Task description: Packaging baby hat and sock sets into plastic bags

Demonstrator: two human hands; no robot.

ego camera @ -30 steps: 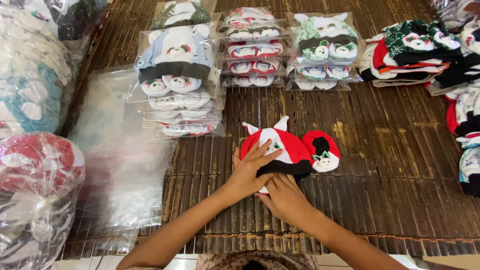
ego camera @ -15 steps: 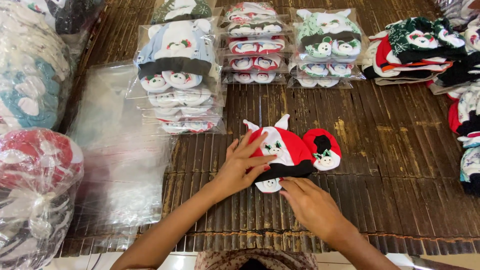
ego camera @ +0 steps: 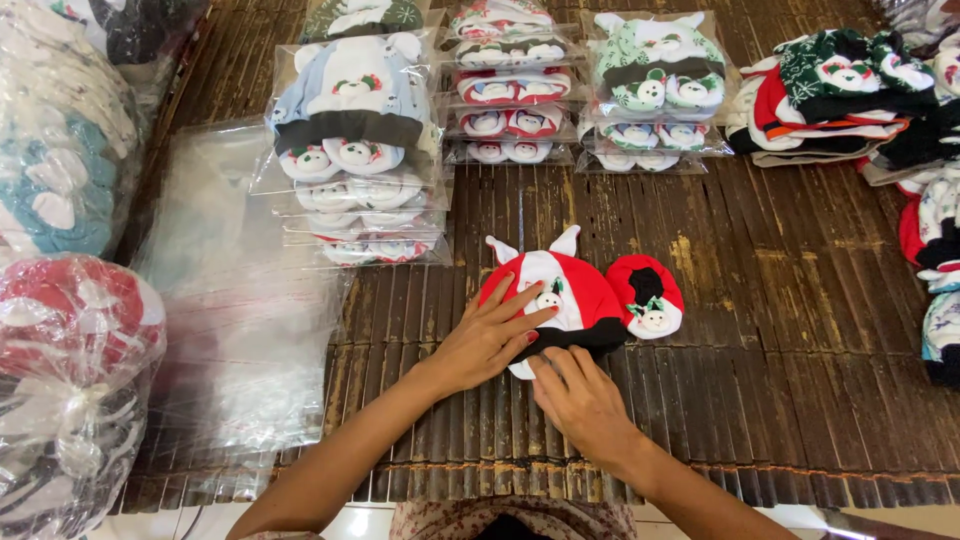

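Note:
A red and white baby hat with two small ears (ego camera: 560, 290) lies on the dark slatted mat, with a small red mitten or bootie (ego camera: 646, 296) beside it on the right. My left hand (ego camera: 485, 340) lies flat on the hat's left side, fingers spread. My right hand (ego camera: 580, 400) presses its fingertips at the hat's lower black edge, where a small white piece (ego camera: 520, 368) peeks out. Neither hand lifts anything.
Stacks of bagged baby sets (ego camera: 350, 150) (ego camera: 505, 90) (ego camera: 655, 90) sit behind the hat. Loose folded sets (ego camera: 840, 95) pile at the right. Empty clear plastic bags (ego camera: 235, 300) lie to the left, beside big plastic-wrapped bundles (ego camera: 70, 370).
My right hand has moved up from below the hat to its lower edge. My left hand has stayed on the hat's left side.

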